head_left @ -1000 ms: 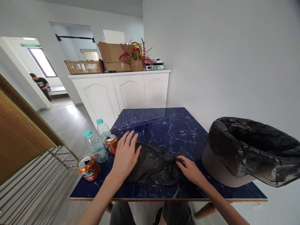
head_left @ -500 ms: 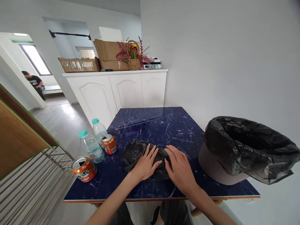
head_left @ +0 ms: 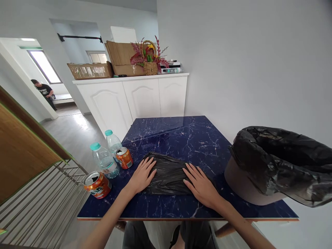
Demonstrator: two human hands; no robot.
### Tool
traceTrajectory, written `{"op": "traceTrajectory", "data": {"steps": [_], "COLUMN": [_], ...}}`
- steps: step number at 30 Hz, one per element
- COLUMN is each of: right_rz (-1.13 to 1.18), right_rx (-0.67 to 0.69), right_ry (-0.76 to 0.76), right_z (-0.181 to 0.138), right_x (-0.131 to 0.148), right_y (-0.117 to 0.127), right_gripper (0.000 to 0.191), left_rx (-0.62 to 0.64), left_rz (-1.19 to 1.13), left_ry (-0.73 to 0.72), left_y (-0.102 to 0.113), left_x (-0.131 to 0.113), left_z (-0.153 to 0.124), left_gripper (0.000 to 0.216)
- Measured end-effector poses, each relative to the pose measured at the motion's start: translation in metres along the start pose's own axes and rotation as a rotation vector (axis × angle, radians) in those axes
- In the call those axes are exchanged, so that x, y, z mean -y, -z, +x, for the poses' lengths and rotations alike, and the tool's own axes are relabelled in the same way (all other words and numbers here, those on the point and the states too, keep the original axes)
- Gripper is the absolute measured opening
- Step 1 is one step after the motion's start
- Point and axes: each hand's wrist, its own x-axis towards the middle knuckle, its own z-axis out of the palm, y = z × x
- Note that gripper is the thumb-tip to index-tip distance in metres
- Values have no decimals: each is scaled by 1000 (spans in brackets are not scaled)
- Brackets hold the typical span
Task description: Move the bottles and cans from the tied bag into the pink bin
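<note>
A black plastic bag point(head_left: 168, 174) lies spread on the dark blue marbled table point(head_left: 178, 138), its surface creased between my hands. My left hand point(head_left: 142, 174) rests flat on the bag's left end with fingers spread. On the right end, my right hand point(head_left: 199, 185) also lies flat, fingers stretched out. Left of the bag stand two orange soda cans, a nearer can point(head_left: 98, 185) and a farther can point(head_left: 124, 158), both with opened tops. Beside them are two clear bottles with teal caps, a nearer bottle point(head_left: 105, 160) and a farther bottle point(head_left: 112, 141).
A bin point(head_left: 249, 183) lined with a black bag point(head_left: 269, 159) stands on the table's right side. White cabinets point(head_left: 140, 98) behind carry cardboard boxes point(head_left: 90, 71) and a flower basket point(head_left: 150, 68). A metal rack point(head_left: 44, 204) stands at left. A person point(head_left: 45, 91) sits in a far room.
My hands have moved apart, the left one outward to the left. The black bag, bunched before, is now flatter and stretched between them. The view has shifted slightly.
</note>
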Motion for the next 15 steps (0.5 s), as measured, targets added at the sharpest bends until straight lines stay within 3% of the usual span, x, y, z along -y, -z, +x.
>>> {"op": "traceTrajectory", "data": {"steps": [5, 8, 11, 15], "right_rz": [35, 11, 42, 176], "right_rx": [50, -66, -220, -232], "right_ry": [122, 104, 148, 266], "right_z": [-5, -5, -4, 7], "right_x": [-17, -7, 40, 132], "right_y": [12, 19, 17, -1], "right_gripper": [62, 65, 56, 38], "left_rx": [-185, -229, -272, -375], "left_rz": [-2, -17, -53, -133], "left_ry": [74, 108, 146, 203], "left_y": [18, 29, 38, 47], "left_x": [-14, -17, -24, -37], "left_z": [-38, -58, -70, -74], "left_gripper": [47, 47, 45, 39]}}
